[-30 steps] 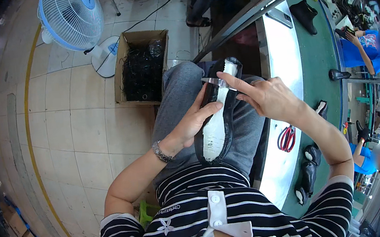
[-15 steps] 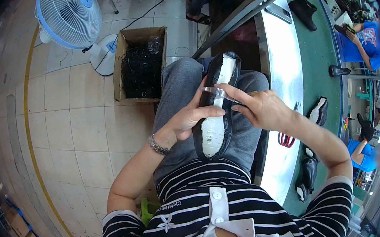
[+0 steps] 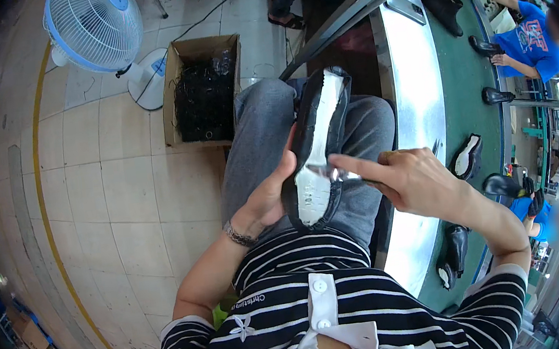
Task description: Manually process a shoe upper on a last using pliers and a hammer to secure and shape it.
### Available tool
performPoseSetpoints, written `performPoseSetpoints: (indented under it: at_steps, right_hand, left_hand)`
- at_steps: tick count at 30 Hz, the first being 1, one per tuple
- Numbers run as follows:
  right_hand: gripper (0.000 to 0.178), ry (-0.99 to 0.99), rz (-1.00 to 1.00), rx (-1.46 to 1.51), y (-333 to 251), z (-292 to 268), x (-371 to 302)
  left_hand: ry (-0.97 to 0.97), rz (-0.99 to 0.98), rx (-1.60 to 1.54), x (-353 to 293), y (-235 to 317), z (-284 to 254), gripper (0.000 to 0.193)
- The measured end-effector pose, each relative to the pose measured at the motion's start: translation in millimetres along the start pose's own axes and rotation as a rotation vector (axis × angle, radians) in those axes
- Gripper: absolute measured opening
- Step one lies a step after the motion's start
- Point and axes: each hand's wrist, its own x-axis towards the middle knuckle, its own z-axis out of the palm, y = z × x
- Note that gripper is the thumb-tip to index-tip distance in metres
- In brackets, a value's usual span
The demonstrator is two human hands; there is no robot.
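A black shoe [image 3: 315,201] lies sole up across my lap, its white insole showing lengthwise between the turned-in black edges. My left hand [image 3: 269,195] grips its left side, the thumb along the edge and the other fingers hidden underneath. In my right hand [image 3: 422,182] is a shiny metal hand tool [image 3: 344,173], its kind unclear. The tool's tip rests at the white insole, near the middle of the shoe. My right forefinger points along the tool, and the other fingers are curled.
To my right runs a metal-topped bench [image 3: 414,83], then a green conveyor [image 3: 455,113] with several black shoes. A phone [image 3: 407,9] lies on the bench. Ahead-left stand a cardboard box [image 3: 170,118] of black scraps and a fan [image 3: 96,26]. Co-workers in blue [image 3: 526,43] work beyond the conveyor.
My right hand and the tool have moved down the shoe toward me. My left thumb has drawn back from the insole to the shoe's edge. A co-worker's arms have spread apart.
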Motion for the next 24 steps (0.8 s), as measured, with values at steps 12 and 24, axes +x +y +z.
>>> performPoseSetpoints:
  at_steps: [12,24]
  right_hand:
    - [0.092,0.193,-0.109,-0.243,-4,35,-2]
    - [0.063,0.319,-0.188,-0.035,-21,4,10]
  left_hand:
    - [0.094,0.037,-0.032,-5,-9,21,0.068]
    - [0.165,0.107,0.167,-5,-11,24,0.084]
